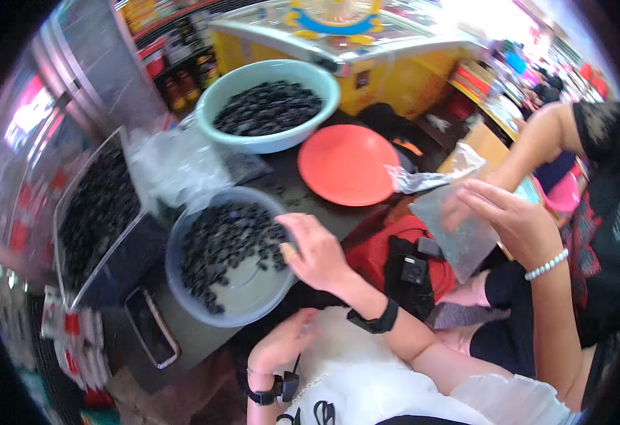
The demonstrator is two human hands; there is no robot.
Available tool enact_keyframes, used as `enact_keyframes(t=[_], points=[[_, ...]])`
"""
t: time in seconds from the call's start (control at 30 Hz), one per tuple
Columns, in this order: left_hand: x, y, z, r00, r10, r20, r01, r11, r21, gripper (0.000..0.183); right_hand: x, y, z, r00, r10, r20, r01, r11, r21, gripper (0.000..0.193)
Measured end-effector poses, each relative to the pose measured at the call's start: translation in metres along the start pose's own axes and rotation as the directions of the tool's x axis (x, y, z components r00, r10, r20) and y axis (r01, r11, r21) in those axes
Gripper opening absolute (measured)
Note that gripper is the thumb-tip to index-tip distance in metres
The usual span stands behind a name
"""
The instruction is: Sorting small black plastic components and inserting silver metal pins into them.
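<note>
A clear round tub (243, 283) holds many small, dark, pebble-like pieces (214, 241). At the tub's right rim is my right hand (316, 253), fingers and thumb stretched apart, with nothing visible in it; a yellowish patch shows on one finger. My left hand (285, 342) hangs low in front of my white top, nearest the tub's lower right side. Its fingers are loosely spread and somewhat blurred, and it holds nothing I can see. Both my wrists wear black straps. Crumpled clear plastic bags (179, 166) lie against the tub's far side.
Behind stands a pale green basin (218, 134) of dark pieces, beside a red plate (349, 166). At left are a clear box (101, 219) of dark pieces and a phone (150, 326). To the right, other people's hands (515, 216) hold a clear bag (462, 244).
</note>
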State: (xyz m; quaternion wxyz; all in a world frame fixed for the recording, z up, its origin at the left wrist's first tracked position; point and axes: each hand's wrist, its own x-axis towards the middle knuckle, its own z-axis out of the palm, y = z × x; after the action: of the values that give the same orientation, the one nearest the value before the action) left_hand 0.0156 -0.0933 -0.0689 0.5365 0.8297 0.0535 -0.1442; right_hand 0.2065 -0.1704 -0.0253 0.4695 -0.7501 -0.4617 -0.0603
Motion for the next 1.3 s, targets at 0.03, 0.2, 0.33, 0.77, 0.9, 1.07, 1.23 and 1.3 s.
enact_keyframes(t=[0.03, 0.2, 0.33, 0.77, 0.9, 1.07, 1.23, 1.3], points=[[-0.014, 0.028, -0.007, 0.997, 0.079, -0.009, -0.079, 0.997, 0.011, 0.051, 0.000, 0.001, 0.000, 1.000, -0.001, 0.005, 0.001, 1.000, -0.005, 0.045], [-0.066, 0.110, -0.060, 0.952, 0.283, -0.120, -0.291, 0.955, -0.060, 0.041, 0.001, 0.005, -0.006, 1.000, 0.005, 0.023, -0.005, 0.999, -0.035, 0.044], [-0.075, 0.102, -0.091, 0.770, 0.174, -0.613, -0.300, 0.948, -0.108, 0.022, 0.003, 0.005, -0.005, 0.999, 0.010, 0.046, -0.009, 1.000, -0.009, 0.043], [-0.044, 0.016, -0.127, 0.309, 0.301, -0.902, 0.069, 0.939, 0.337, 0.026, 0.003, 0.002, -0.003, 0.996, 0.020, 0.091, -0.025, 0.998, 0.049, 0.045], [-0.045, 0.008, -0.125, 0.285, 0.206, -0.936, 0.073, 0.969, 0.236, 0.031, 0.002, 0.003, -0.007, 0.987, 0.068, 0.145, -0.081, 0.993, 0.085, 0.048], [-0.045, 0.008, -0.126, 0.252, 0.114, -0.961, 0.011, 0.993, 0.121, 0.036, 0.006, -0.014, -0.007, 0.995, 0.050, 0.082, -0.051, 0.999, 0.008, 0.047], [-0.045, 0.006, -0.126, 0.231, 0.109, -0.967, -0.035, 0.994, 0.103, 0.040, 0.024, -0.052, -0.001, 0.992, -0.044, 0.121, 0.048, 0.998, -0.034, 0.039], [-0.046, 0.006, -0.126, 0.219, 0.122, -0.968, -0.034, 0.992, 0.117, 0.039, 0.031, -0.060, 0.004, 0.991, -0.080, 0.109, 0.084, 0.996, -0.026, 0.035]])
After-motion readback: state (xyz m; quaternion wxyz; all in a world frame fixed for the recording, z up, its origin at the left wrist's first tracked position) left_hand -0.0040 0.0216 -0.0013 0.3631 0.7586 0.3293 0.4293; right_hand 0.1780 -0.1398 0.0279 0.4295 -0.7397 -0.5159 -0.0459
